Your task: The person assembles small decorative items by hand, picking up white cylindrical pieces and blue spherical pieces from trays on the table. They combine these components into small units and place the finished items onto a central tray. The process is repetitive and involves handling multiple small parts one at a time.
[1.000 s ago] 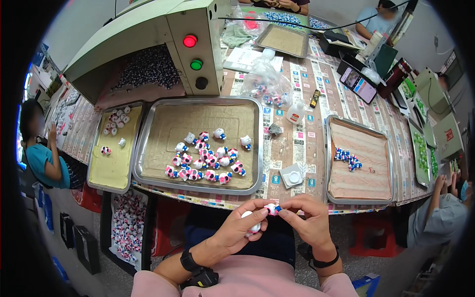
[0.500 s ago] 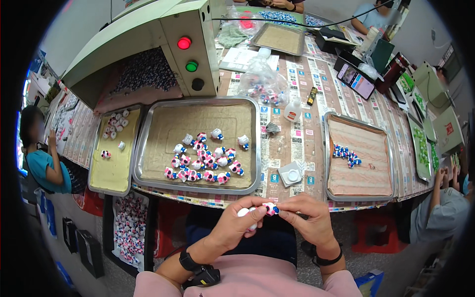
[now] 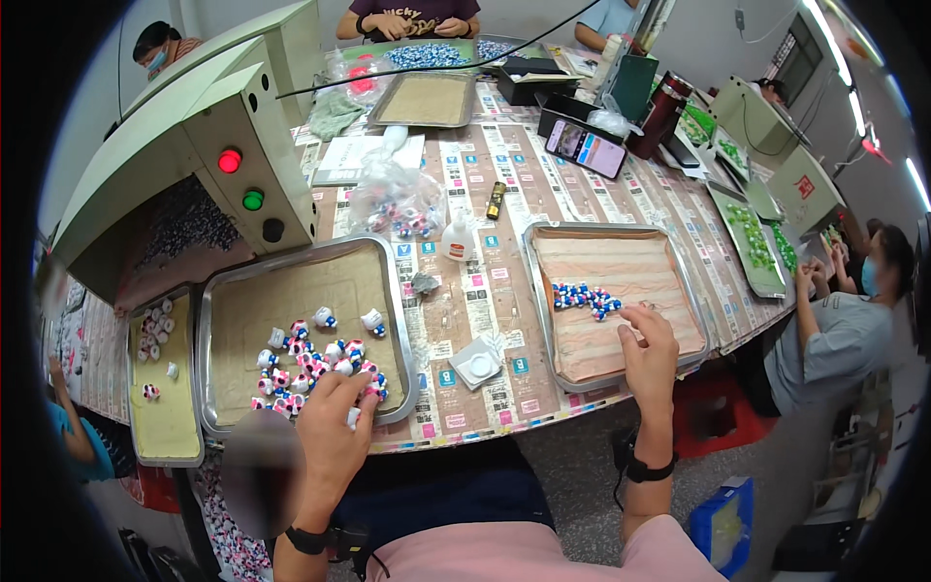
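Note:
My left hand [image 3: 332, 432] is over the near right edge of a large metal tray [image 3: 405, 373], its fingertips among small white, pink and blue figurines [image 3: 308, 364]. A white figurine piece [image 3: 353, 418] shows between its curled fingers; the rest of that piece is hidden. Over the right-hand metal tray [image 3: 700, 335], lined with pinkish cloth, my right hand [image 3: 648, 347] has thumb and fingers apart and holds nothing. Just left of its fingertips lies a cluster of small blue and white pieces [image 3: 585, 300].
A narrow tray [image 3: 165, 417] with white pieces stands left, below a machine [image 3: 218, 126] with red and green lights. Between the trays are a glue bottle [image 3: 458, 238], a bag of figurines [image 3: 398, 204] and a white dish [image 3: 478, 365]. Co-workers sit around the table.
My hands have parted from around a figurine in front of me. The left moved to the figurine tray, the right to the pinkish tray. The view has shifted right.

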Available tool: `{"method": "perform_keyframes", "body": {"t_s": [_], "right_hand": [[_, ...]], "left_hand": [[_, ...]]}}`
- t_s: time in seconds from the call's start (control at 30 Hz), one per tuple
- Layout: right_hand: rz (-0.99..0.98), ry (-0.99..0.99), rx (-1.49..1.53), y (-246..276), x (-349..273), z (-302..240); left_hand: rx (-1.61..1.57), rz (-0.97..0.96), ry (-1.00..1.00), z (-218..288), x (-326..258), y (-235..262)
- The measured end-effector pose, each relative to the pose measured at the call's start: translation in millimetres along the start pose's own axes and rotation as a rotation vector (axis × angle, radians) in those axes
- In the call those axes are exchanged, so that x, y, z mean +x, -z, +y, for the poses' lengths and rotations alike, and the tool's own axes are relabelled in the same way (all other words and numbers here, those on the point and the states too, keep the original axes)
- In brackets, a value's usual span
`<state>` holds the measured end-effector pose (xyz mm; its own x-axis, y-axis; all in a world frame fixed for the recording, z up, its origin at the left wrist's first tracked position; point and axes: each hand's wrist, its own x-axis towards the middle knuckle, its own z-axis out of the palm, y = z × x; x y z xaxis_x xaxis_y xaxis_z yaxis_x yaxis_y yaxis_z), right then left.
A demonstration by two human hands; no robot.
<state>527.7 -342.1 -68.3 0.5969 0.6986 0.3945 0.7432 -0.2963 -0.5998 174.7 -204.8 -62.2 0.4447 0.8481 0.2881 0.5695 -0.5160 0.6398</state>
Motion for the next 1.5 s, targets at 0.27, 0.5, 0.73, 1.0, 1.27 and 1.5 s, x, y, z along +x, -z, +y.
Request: {"method": "perform_keyframes", "body": {"t_s": [0.27,0.5,0.73,1.0,1.27,1.5], "right_hand": [[-0.117,0.307,-0.262,-8.5,26.0,48.7],[-0.163,0.027,-0.107,-14.9,29.6,45.3],[-0.133,-0.04,0.53,-19.3,1.3,5.4],[-0.528,-0.261,0.843,-24.0,-35.4,-65.2],[-0.558,-0.076,0.751,-49.6,-35.6,-81.0],[-0.433,0.158,0.382,-63.3,-27.9,-97.6]], "left_hand": [[-0.841,-0.194,0.278,-13.2,-16.1,9.3],[-1.833,-0.462,0.989,20.6,-40.1,-2.1],[-2.04,-0.553,1.048,27.8,-54.7,-20.9],[-2.048,-0.546,1.03,35.9,-54.4,-22.8],[-1.886,-0.487,1.011,36.4,-57.5,-22.6],[-1.769,-0.514,0.998,30.9,-62.7,-24.1]]}}
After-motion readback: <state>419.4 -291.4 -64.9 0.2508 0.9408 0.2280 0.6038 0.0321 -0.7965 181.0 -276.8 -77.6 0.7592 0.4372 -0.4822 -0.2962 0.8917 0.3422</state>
